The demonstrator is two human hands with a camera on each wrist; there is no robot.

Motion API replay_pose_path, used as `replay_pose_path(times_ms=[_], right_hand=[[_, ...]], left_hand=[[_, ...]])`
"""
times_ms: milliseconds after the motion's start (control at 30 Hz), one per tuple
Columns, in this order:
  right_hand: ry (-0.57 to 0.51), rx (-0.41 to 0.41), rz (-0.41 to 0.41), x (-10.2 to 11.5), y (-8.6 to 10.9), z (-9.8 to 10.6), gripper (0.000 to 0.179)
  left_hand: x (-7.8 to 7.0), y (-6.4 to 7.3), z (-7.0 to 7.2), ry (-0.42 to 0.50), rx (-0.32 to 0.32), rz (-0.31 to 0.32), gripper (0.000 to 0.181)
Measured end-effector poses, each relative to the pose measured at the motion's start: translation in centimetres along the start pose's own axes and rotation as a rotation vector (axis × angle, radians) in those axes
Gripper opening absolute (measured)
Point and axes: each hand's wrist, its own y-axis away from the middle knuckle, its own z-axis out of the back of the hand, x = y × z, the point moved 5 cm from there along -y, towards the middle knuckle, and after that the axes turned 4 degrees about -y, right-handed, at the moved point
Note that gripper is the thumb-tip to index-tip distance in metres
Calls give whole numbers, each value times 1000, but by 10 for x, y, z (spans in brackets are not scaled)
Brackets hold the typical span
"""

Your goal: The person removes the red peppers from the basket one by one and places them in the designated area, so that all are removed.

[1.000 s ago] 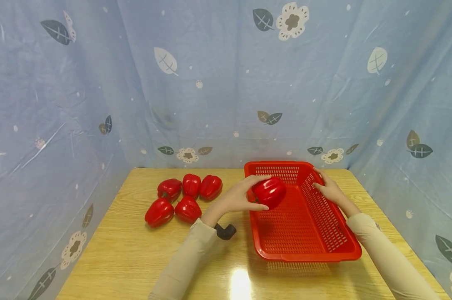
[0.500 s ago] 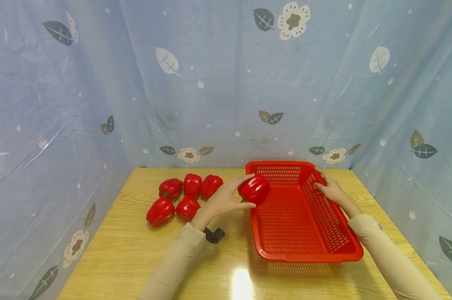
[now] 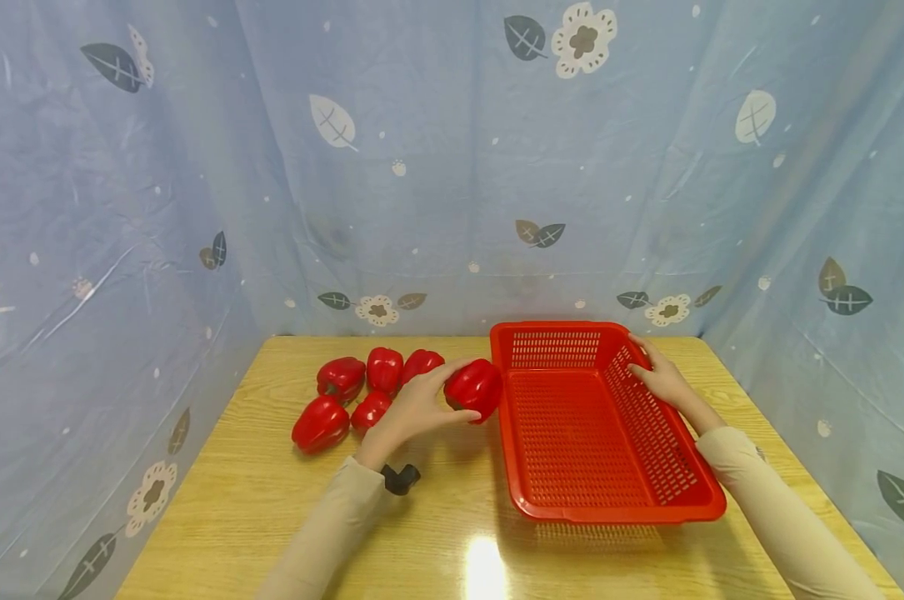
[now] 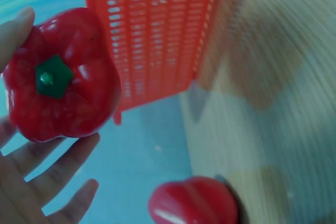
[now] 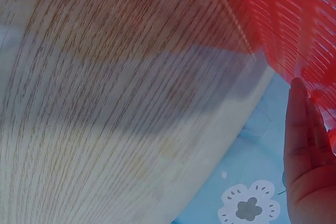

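Observation:
In the head view my left hand (image 3: 414,408) holds a shiny red bell pepper (image 3: 474,389) up by the left rim of a red plastic basket (image 3: 612,507). Thumb and fingers reach round the sides of that pepper (image 4: 68,77), and its green stem end faces the left wrist camera. My right hand (image 3: 661,379) grips the basket's right rim, thumb on the inner side. Seen from the right wrist, the fingers (image 5: 300,114) lie along the outside of the slotted wall (image 5: 294,30). Nothing lies inside the basket.
Several more red bell peppers, one of them a front-left pepper (image 3: 320,423), lie grouped on the left of the wooden table (image 3: 219,517). A blue patterned curtain (image 3: 437,167) surrounds the table's back and sides. A black device (image 3: 401,479) shows at my left wrist.
My left hand has moved left with the bell pepper, from over the basket's inside to beside its left rim. The right hand and the basket stay where they were.

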Motion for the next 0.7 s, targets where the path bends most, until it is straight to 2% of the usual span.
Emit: replay_pose_path(times_ms=[133,433,533,700], right_hand=[[-2,-2,-3,0,0,1,60],[-8,2,-20,-1,0,0,60],[-8,7,-21,-1,0,0,60],[-12,2,-1,0,0,-1,60]], left_hand=[[8,5,0,-21,3,-1,82],[26,13,-7,-54,55,14,83],[30,15,-7,-90,59,4,82],[40,19,-10,-207,88,13,82]])
